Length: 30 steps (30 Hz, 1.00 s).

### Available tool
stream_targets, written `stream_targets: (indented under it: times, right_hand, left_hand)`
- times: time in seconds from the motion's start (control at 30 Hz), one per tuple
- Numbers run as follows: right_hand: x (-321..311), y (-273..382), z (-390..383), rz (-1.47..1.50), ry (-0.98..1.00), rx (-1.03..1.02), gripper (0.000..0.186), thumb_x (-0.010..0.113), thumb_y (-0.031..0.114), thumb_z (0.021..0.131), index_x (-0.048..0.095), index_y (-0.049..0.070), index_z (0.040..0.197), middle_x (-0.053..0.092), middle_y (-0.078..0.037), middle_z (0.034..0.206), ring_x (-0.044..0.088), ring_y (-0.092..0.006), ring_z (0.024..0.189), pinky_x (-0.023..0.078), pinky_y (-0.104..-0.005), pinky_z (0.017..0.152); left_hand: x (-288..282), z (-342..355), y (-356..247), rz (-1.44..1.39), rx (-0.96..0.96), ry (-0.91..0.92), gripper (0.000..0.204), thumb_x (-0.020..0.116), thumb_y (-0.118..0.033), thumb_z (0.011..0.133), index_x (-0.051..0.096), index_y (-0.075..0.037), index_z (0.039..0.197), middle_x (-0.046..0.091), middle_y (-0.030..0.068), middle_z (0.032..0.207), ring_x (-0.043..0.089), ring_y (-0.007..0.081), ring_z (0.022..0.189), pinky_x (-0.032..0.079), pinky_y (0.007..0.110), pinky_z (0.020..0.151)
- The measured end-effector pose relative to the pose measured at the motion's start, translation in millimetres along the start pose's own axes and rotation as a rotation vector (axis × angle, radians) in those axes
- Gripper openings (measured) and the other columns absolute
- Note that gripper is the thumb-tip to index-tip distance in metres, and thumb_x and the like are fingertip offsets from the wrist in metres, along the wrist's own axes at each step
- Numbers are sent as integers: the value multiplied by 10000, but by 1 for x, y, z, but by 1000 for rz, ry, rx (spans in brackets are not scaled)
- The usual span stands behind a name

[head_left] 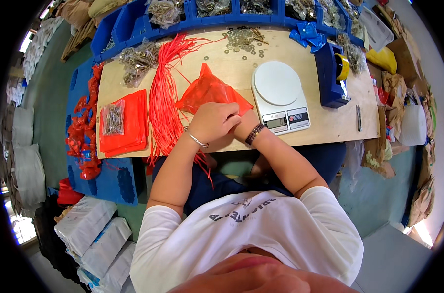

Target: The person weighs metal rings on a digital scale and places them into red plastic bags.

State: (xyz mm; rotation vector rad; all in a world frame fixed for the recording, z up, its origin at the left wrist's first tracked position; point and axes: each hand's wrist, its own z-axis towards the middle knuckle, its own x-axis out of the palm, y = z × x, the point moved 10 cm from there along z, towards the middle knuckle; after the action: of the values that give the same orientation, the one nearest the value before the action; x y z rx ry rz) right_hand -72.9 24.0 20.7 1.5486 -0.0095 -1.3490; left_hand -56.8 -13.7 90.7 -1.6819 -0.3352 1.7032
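A red plastic bag (210, 93) lies at the middle of the table, its pointed corner away from me. At its near edge my left hand (214, 118) is closed, fingers bent, gathering the plastic. My right hand (243, 126) presses against it from the right, also closed at the bag; its fingertips are mostly hidden. Left of the bag runs a long bundle of red plastic strings (162, 93), trailing over the table's near edge. To the right stands a white digital scale (277, 84) with nothing on its round plate.
Flat red bags (139, 117) lie at the left under a clear bag of screws (113, 118). Loose washers (242, 39) lie at the back before blue bins (129, 24) of hardware. A blue tape dispenser (329, 78) and a pen (359, 118) are at the right.
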Motion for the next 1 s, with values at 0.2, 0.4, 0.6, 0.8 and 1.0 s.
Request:
stream_targets:
  times: [0.2, 0.4, 0.6, 0.8, 1.0]
  right_hand:
    - [-39, 15, -20, 64, 327, -186, 196, 583, 192, 804, 609, -2, 826, 620, -168, 794, 592, -341, 738, 478, -431, 718]
    - [-109, -56, 57, 560, 392, 101, 193, 585, 116, 884, 660, 64, 1054, 683, -50, 927, 621, -103, 838, 487, -272, 789]
    - [-183, -150, 221, -333, -233, -100, 429, 668, 254, 772, 613, 96, 1167, 437, -150, 1378, 494, -324, 1174, 408, -389, 998]
    - [-191, -154, 305, -919, -131, 147, 405, 614, 181, 824, 593, 219, 1227, 230, -54, 1515, 301, -353, 1330, 377, -461, 1028]
    - [-178, -162, 312, -1102, -59, 300, 337, 572, 219, 880, 605, 231, 1215, 234, 28, 1513, 237, -294, 1373, 293, -538, 1047]
  left_hand:
    - [1, 5, 15, -21, -167, 3, 210, 607, -268, 804, 552, -73, 748, 587, 119, 657, 584, 312, 623, 441, 399, 564]
    - [8, 14, 22, 64, -152, 49, 217, 590, -298, 818, 568, -91, 755, 601, 116, 657, 595, 316, 618, 453, 418, 558]
    - [14, 24, 28, 116, -122, 50, 227, 567, -297, 822, 575, -89, 732, 597, 123, 626, 590, 324, 595, 453, 442, 551]
    - [12, 20, 36, 45, -101, 3, 211, 578, -275, 802, 580, -86, 708, 586, 125, 614, 572, 324, 566, 438, 439, 528]
    - [15, 22, 36, 54, -109, 73, 223, 566, -275, 800, 594, -76, 704, 607, 129, 630, 595, 322, 586, 461, 448, 540]
